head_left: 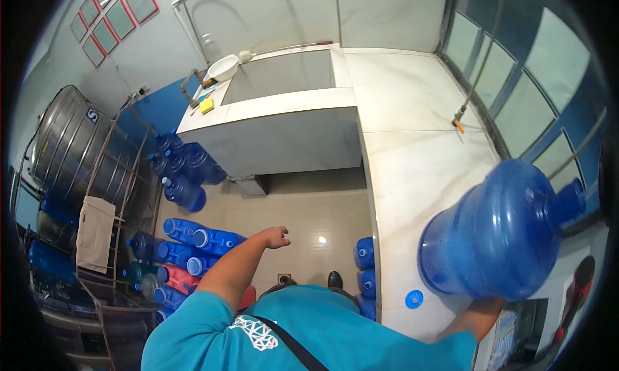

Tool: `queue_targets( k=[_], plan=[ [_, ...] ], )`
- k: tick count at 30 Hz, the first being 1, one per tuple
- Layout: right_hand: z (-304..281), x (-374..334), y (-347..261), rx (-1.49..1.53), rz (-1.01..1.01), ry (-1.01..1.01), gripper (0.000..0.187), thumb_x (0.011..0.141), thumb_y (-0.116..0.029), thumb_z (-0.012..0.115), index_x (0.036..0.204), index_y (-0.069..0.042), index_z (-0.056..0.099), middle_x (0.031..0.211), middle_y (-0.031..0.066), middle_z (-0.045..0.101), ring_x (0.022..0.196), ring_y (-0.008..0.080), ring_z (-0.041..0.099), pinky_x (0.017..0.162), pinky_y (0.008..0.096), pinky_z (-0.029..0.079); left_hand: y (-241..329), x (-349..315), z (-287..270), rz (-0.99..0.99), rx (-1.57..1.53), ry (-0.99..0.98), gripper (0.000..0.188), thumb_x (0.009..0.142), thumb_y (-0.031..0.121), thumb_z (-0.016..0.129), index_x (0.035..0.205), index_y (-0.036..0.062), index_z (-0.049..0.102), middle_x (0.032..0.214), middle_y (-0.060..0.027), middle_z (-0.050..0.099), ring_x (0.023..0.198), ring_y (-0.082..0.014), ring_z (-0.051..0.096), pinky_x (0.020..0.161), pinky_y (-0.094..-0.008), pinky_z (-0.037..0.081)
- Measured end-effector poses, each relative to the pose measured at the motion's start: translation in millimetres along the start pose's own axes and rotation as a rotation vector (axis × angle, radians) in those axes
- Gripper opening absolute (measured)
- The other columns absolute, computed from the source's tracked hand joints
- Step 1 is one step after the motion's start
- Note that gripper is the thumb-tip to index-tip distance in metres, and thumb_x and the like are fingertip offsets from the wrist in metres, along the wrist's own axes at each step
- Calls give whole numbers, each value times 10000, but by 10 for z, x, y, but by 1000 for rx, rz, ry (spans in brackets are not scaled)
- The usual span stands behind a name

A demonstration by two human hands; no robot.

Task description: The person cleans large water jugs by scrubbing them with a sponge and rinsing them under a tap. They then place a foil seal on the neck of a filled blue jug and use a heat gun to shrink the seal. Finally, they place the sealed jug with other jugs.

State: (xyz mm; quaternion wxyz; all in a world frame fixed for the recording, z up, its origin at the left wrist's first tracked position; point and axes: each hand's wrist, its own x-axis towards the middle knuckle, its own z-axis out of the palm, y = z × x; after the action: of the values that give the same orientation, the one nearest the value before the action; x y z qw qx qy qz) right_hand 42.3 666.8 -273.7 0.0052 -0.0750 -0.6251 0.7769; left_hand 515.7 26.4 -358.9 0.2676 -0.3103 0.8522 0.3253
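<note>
A large translucent blue water jug [493, 232] stands on the white counter at the right, its uncapped-looking neck toward the picture's right rim. My right hand [488, 304] reaches to the jug's near side; the jug hides its fingers, so I cannot tell whether it grips. Beside the jug's base lies a small round blue cap [414, 299]. My left hand [278, 237] hangs over the tiled floor with its fingers curled, and nothing shows in it.
Blue jerrycans [184, 250] crowd the floor at left, with round jugs [184, 168] behind. More blue cans [365, 261] line the counter's side. A sink basin [280, 74] holds the back; a valved pipe [458, 119] comes down at right. A metal tank [84, 145] stands far left.
</note>
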Motion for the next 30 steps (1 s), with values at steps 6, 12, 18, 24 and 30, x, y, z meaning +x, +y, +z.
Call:
queue_targets(
  k=[6,12,18,24,30],
  plan=[
    [-124,-706,195,-397,-181,351,381,998,-331,548,1163,11,580,1115,153,614,1022,252,575,900,375,469,-43,226,-197,18,-56,-23,689,855,421,650,1372,-3,481,1261,-221,626,1166,-350,608,998,-404,472],
    [568,-1448,620,-765,-288,443,354,991,-313,565,1129,12,583,1083,144,616,998,237,573,884,364,473,-491,534,-599,44,-151,29,674,860,406,666,1364,-4,484,1241,-213,634,1156,-342,612,992,-399,475],
    [1910,-2012,1285,-1028,-355,321,328,985,-296,582,1096,13,587,1051,135,618,974,221,572,868,353,477,-1524,856,-1138,58,-419,210,654,851,406,690,1323,-13,520,1164,-214,663,1081,-324,640,939,-399,498],
    [3000,-2627,1773,-1292,-372,213,303,978,-278,599,1062,13,590,1020,126,621,951,205,570,852,342,481,-2820,417,-1678,-41,-624,403,607,853,371,689,1290,-25,547,1101,-192,689,1002,-307,663,897,-374,516],
    [4275,-2788,2171,-1398,-456,-85,281,972,-260,616,1029,14,594,988,117,623,927,189,569,836,331,484,-4983,-338,-863,-514,-796,660,620,836,362,689,1293,-35,552,1154,-206,675,1014,-299,664,898,-375,517]
  ],
)
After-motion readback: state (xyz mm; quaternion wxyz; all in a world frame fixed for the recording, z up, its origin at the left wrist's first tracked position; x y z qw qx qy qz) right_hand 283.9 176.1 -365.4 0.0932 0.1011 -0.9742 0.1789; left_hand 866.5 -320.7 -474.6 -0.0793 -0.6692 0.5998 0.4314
